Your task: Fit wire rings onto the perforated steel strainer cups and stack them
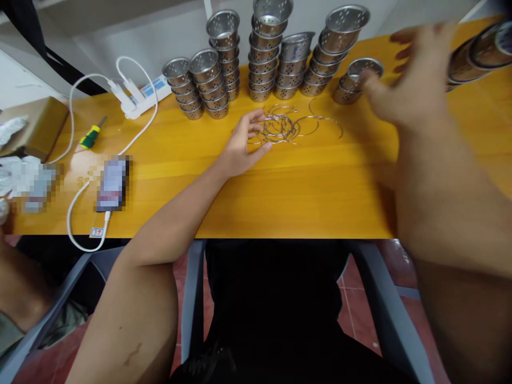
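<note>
Wire rings as datum: my left grip is at their left edge, half-curled, can't tell if grasping. My right grip is released, fingers spread, near the short cup stack right of the rings.

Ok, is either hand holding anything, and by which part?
Right hand looks open, holding nothing. Left hand is at the left side of the curved wires; grip unclear.

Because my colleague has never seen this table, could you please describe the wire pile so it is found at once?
On the yellow wooden table, find the row of stacked perforated metal cups along the back. In front of its middle, at the left hand, lies the wire pile. Unlike the cups, it is a low tangle of thin, curved wires.
</note>
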### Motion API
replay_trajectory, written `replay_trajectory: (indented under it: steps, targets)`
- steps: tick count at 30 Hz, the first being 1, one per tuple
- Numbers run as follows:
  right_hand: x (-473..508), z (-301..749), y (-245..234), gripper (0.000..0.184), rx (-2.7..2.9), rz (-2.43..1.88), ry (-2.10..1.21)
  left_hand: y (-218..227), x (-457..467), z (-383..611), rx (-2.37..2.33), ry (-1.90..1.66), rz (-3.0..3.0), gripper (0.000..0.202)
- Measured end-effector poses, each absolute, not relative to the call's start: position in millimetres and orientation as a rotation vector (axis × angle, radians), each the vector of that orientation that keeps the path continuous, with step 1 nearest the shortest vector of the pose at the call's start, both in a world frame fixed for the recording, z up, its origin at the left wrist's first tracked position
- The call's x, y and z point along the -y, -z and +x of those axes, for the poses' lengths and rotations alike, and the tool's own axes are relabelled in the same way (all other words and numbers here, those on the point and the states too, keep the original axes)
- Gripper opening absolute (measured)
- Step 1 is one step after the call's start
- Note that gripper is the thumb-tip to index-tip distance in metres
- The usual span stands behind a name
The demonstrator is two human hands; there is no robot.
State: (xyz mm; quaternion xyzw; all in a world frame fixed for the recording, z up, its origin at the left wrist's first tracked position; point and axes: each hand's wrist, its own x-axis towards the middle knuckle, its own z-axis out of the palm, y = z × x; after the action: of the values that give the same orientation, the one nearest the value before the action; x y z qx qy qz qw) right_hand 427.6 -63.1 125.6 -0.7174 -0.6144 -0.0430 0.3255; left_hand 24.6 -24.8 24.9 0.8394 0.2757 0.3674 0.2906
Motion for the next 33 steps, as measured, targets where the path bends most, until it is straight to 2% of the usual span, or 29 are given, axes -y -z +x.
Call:
replay_trajectory:
  steps: [2, 4, 5, 9, 13, 15, 19, 23, 27, 31, 33]
  targets:
    - [55.9, 401.3, -113.8, 0.122, 1.491, -2.067, 0.018, -26.3, 25.8, 24.8, -0.722, -0.981, 2.223, 0.109]
    - [50.2, 391.2, -110.2, 0.139, 1.425, -2.128, -0.017, -27.5, 26.2, 25.0, -0.708, -0.966, 2.218, 0.113]
    - [46.9, 390.6, -109.8, 0.138, 1.415, -2.124, -0.003, -27.8, 26.1, 25.0, -0.705, -0.955, 2.220, 0.114]
    - [30.2, 397.2, -109.0, 0.106, 1.353, -2.254, 0.046, -26.0, 23.4, 25.2, -0.722, -0.941, 2.215, 0.116]
    - [17.8, 401.0, -105.6, 0.068, 1.381, -2.359, 0.049, -21.6, 20.1, 25.5, -0.725, -0.976, 2.218, 0.108]
    - [14.1, 403.5, -103.4, 0.055, 1.399, -2.350, 0.061, -20.8, 19.4, 25.2, -0.722, -0.979, 2.222, 0.106]
    - [8.4, 415.0, -94.3, 0.047, 1.361, -2.261, 0.062, -22.0, 19.0, 24.1, -0.737, -0.953, 2.231, 0.108]
    - [8.2, 433.8, -83.4, 0.030, 1.414, -1.845, 0.187, -22.3, 18.5, 23.8, -0.740, -0.950, 2.217, 0.109]
    - [18.7, 439.2, -89.8, 0.040, 1.465, -1.503, 0.436, -22.2, 17.9, 23.7, -0.731, -0.973, 2.220, 0.110]
    - [45.9, 404.7, -104.8, 0.019, 1.688, -1.117, 0.460, -19.0, 14.2, 23.0, -0.730, -0.990, 2.218, 0.113]
    - [62.5, 373.0, -107.5, 0.038, 1.862, -1.119, 0.274, -15.2, 10.0, 22.7, -0.727, -0.988, 2.217, 0.119]
